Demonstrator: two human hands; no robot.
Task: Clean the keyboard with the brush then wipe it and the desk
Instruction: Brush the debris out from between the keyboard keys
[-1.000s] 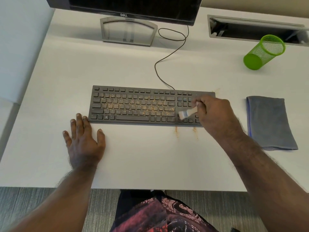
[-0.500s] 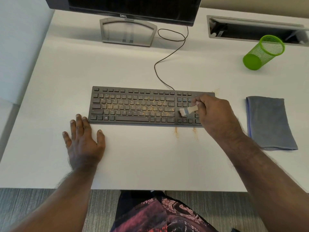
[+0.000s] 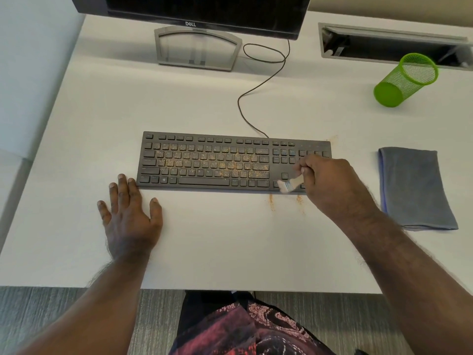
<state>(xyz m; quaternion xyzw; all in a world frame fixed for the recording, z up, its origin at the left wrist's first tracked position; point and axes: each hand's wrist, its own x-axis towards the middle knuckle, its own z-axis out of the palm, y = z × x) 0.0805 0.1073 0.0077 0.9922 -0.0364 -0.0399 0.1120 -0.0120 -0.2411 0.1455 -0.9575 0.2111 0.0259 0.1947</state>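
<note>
A black keyboard point(image 3: 204, 162) lies in the middle of the white desk point(image 3: 230, 247), its middle keys dusted with orange crumbs. My right hand point(image 3: 332, 183) grips a small brush point(image 3: 290, 185) with pale bristles; the bristles touch the keyboard's front edge near the arrow keys. Two small streaks of orange dust point(image 3: 272, 201) lie on the desk just below that edge. My left hand point(image 3: 130, 216) rests flat on the desk, fingers spread, fingertips touching the keyboard's front left corner. A folded grey cloth point(image 3: 414, 188) lies to the right of the keyboard.
A monitor point(image 3: 204, 11) on a grey stand point(image 3: 197, 48) is at the back, with the keyboard cable point(image 3: 256, 90) looping in front. A green mesh cup point(image 3: 404, 80) lies tipped at the back right beside a cable tray slot point(image 3: 384, 44). The desk's front edge is near my body.
My right hand has swept the brush from the keys by the numpad down toward the keyboard's front edge. My left hand has stayed put.
</note>
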